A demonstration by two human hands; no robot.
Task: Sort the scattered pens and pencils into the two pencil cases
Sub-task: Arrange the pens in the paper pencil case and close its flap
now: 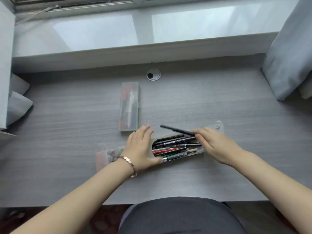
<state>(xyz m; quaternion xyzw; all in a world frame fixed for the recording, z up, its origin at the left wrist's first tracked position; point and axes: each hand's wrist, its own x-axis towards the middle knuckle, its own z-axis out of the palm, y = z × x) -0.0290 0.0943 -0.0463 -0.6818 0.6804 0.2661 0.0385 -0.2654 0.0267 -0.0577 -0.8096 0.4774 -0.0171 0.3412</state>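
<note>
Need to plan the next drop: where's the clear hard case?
Head view: the clear hard case lies left of centre on the desk, just beyond the left hand, below the round cable grommet.

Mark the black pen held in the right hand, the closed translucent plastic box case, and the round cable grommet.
black pen (175, 130): head view, mid-barrel, left of the fingers.
closed translucent plastic box case (129, 106): head view, middle of its lid.
round cable grommet (153, 74): head view, centre of its cap.

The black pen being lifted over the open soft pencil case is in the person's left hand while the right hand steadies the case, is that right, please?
Not quite: the head view shows the black pen held by the right hand, while the left hand steadies the open soft pencil case.
</note>
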